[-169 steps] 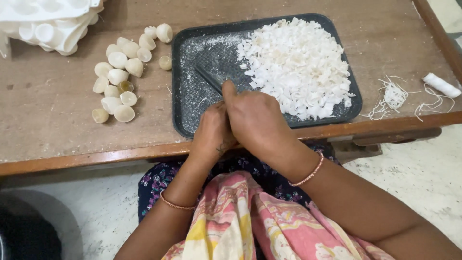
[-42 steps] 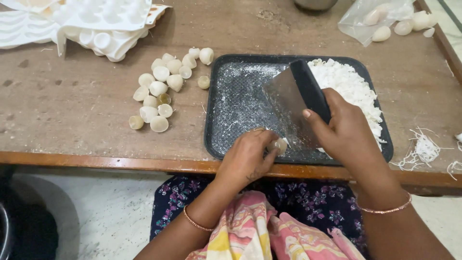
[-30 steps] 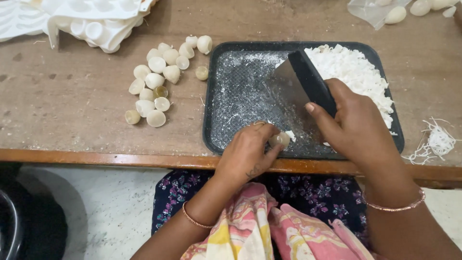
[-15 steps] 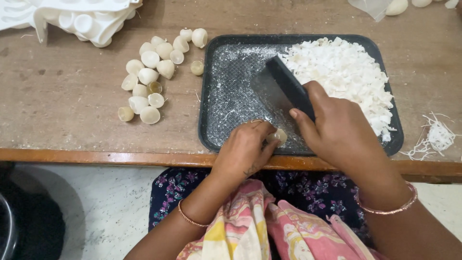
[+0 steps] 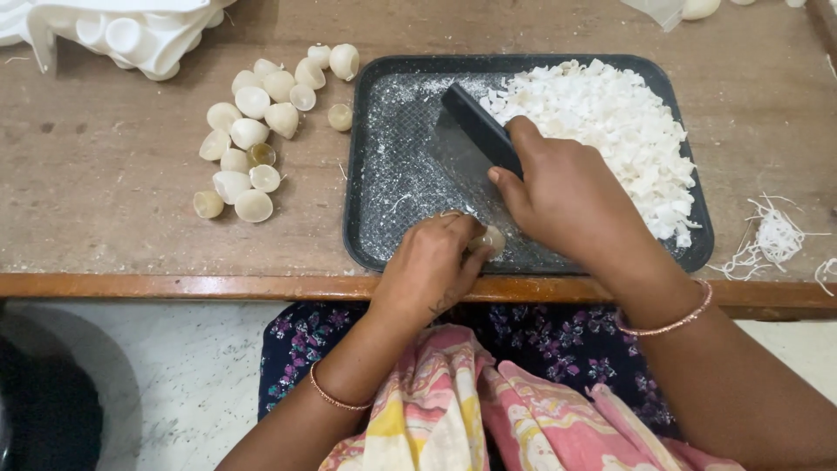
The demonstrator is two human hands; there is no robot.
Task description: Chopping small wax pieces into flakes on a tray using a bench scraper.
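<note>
My right hand (image 5: 567,196) grips the black handle of a flat metal scraper (image 5: 458,144), its blade resting on the dark rectangular tray (image 5: 375,113) just left of a heap of white chopped pieces (image 5: 610,131). My left hand (image 5: 432,270) rests on the tray's near edge and pinches a small round pale piece (image 5: 491,239) between its fingertips, close to the right hand's fingers.
A cluster of several pale round shell halves (image 5: 253,139) lies on the brown wooden table (image 5: 105,174) left of the tray. White moulded trays (image 5: 131,30) sit at the far left corner. White thread scraps (image 5: 772,240) lie to the right. The table edge runs across just below the tray.
The right hand has swung the scraper leftward and lower across the tray, beside the white heap. The left hand stays at the tray's near edge holding the small piece.
</note>
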